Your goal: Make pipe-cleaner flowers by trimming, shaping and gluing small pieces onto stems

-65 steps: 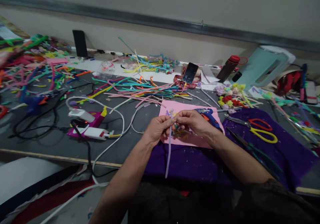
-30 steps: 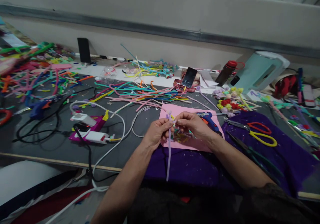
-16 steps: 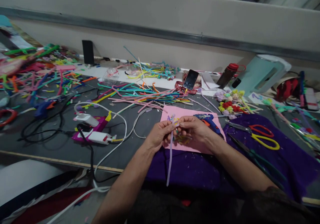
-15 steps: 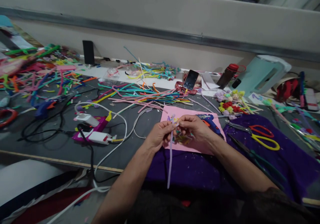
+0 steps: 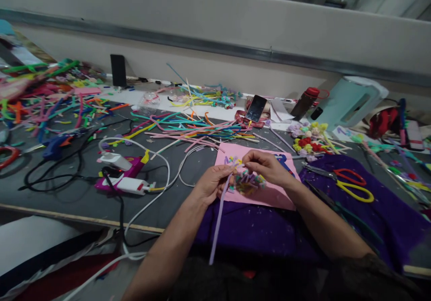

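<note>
My left hand grips a long lilac pipe cleaner that hangs down toward me over the purple felt. My right hand pinches the upper end of that pipe cleaner just above the left hand. Both hands hover over a pink sheet, where a small heap of multicoloured pipe-cleaner pieces lies between them. A blue glue gun lies partly hidden behind my right hand.
Loose pipe cleaners cover the grey table. A magenta power strip with white cables sits left. Red-and-yellow scissors, pliers, small pipe-cleaner flowers, a phone, a bottle and a pale-green jug are to the right.
My right hand has lifted slightly from the left, uncovering the heap of coloured pieces. The pipe cleaner's hanging tail has swung left and lower.
</note>
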{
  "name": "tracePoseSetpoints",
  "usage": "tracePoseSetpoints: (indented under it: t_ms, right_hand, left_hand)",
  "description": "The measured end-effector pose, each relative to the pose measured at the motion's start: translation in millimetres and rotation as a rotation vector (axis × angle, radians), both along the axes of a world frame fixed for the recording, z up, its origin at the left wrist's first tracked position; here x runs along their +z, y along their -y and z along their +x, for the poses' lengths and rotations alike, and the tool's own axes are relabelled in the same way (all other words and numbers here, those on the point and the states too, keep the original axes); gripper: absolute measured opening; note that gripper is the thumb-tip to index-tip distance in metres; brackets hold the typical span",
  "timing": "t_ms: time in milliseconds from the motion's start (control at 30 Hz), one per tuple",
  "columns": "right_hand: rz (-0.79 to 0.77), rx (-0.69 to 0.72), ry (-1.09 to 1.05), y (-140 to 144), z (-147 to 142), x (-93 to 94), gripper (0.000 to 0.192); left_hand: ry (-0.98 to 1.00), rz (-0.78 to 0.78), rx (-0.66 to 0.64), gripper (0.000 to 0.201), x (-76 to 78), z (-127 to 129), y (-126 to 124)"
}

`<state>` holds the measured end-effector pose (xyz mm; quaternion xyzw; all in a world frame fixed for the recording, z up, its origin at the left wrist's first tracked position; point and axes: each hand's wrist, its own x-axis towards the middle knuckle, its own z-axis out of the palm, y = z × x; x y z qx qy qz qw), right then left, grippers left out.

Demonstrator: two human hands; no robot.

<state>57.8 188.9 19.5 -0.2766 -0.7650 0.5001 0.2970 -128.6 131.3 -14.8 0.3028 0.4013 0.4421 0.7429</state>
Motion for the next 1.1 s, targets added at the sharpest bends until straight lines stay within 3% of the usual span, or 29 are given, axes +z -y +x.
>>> tracePoseSetpoints:
  t_ms: [167,300,567,767,1100]
  right_hand:
    - [-0.114,-0.113,-0.042,-19,14,1.9,0.013]
    - [-0.218,-0.090,-0.074,-24,16,-1.4,0.014]
    - [-0.251,-0.033,-0.006,-19,15,-3.1,0.014]
    - [-0.164,-0.013,0.063,-12,11,3.9,0.014]
    - [0.142,0.050,0.137,-10,9,4.4,0.010]
  left_hand:
    - [-0.023,0.015,-0.040,0.022,0.1,0,-1]
    - [-0.073,0.027,-0.067,0.020,2.0,2,1]
    - [-0.170,-0.004,-0.108,0.022,8.3,2,3]
    - [-0.179,-0.004,-0.117,0.019,9.5,4,4]
    - [-0.200,0.009,-0.114,0.019,7.8,5,4]
